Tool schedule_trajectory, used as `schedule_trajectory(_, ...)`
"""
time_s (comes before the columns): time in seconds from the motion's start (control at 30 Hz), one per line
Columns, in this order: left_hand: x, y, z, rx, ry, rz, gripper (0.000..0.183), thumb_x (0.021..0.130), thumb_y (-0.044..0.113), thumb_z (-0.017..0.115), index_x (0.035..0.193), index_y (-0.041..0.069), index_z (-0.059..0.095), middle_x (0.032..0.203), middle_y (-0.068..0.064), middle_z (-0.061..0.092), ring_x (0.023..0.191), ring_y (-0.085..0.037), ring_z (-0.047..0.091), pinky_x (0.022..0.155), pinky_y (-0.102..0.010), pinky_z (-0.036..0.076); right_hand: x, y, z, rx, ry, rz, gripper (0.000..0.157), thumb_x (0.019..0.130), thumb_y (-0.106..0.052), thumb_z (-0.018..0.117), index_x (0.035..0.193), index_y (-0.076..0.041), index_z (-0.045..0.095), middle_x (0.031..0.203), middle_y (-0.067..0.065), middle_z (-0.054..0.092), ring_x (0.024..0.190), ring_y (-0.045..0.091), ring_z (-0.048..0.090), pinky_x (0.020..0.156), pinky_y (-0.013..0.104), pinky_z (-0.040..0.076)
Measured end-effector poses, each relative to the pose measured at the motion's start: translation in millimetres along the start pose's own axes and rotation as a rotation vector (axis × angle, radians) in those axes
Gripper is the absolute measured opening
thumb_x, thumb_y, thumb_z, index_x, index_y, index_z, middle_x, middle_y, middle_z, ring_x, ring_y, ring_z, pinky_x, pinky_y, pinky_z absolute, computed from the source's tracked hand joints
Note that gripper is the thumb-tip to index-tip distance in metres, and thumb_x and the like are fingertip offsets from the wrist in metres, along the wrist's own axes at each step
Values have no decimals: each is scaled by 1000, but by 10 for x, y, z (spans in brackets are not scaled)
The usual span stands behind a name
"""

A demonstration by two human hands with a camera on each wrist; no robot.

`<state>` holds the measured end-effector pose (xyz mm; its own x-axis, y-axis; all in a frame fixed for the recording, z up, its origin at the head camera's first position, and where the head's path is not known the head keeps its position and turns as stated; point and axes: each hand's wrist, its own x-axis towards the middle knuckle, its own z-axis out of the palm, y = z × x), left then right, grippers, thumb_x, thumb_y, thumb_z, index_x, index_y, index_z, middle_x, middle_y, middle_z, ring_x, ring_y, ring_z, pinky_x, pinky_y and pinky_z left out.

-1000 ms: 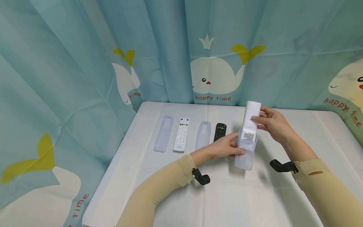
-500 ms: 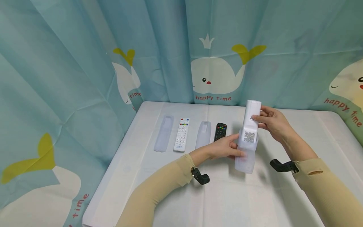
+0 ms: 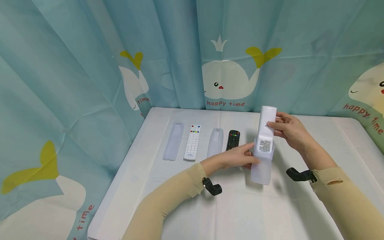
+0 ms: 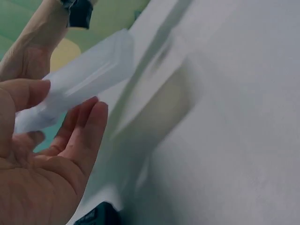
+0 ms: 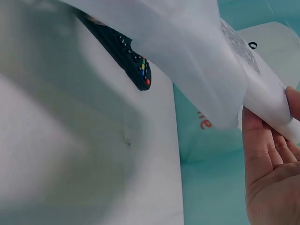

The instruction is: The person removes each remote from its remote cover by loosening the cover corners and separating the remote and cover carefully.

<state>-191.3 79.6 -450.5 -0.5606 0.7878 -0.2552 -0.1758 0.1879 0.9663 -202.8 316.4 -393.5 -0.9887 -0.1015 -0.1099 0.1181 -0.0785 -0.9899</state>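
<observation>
A white remote control (image 3: 267, 121), back side with a printed label showing, is held above the table, its lower part inside a translucent sleeve (image 3: 261, 174). My left hand (image 3: 235, 156) pinches the sleeve at its left side, thumb in front. My right hand (image 3: 292, 131) grips the bare upper part of the remote from the right. In the left wrist view, thumb and fingers lie around the frosted sleeve (image 4: 93, 70). The right wrist view has the remote (image 5: 267, 96) coming out of the sleeve's mouth (image 5: 206, 79).
On the white table (image 3: 234, 210), from left, lie a translucent sleeve (image 3: 173, 141), a white remote (image 3: 192, 142), a shorter translucent sleeve (image 3: 215, 141) and a black remote (image 3: 233, 139), partly hidden behind my left hand. A whale-print curtain (image 3: 180, 60) hangs behind and at the left.
The sleeve's lower end has shifted slightly down and to the right, with my left hand staying on it. The right hand has barely moved on the remote.
</observation>
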Motion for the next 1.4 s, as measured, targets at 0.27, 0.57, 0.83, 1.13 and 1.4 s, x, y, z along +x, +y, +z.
schedule_trajectory(0.27,-14,20,-28,11,49,-1,79,95,1,72,161,14,31,89,-6,71,90,-10,67,78,-28,59,-10,3,2,1,23,-41,78,97,-4,70,155,8,20,105,-7,67,88,8,68,73,22,58)
schedule_trajectory(0.57,-20,8,-51,-85,-46,-5,82,95,-5,68,162,18,26,104,-10,73,96,-14,69,82,-34,59,-15,10,13,19,16,-62,76,98,-4,69,154,10,20,105,-8,68,88,8,69,72,21,58)
schedule_trajectory(0.83,-30,6,-70,-128,-102,-31,85,96,-8,66,163,21,22,108,-10,72,98,-16,69,82,-36,60,-2,21,17,25,10,-52,72,98,-3,69,152,9,23,104,-6,68,87,8,69,72,22,58)
schedule_trajectory(1.13,-42,18,-89,-136,-151,-41,86,95,-10,64,161,23,20,105,-12,72,95,-18,70,80,-38,60,7,24,27,46,-5,-47,71,97,-1,68,151,10,23,103,-6,69,86,10,70,72,23,59)
schedule_trajectory(1.4,-12,-39,-36,-73,-53,17,79,96,-5,65,160,21,24,108,-6,70,96,-13,67,80,-32,58,16,29,49,67,39,-27,78,97,-4,70,155,8,20,103,-6,70,85,9,70,72,22,58)
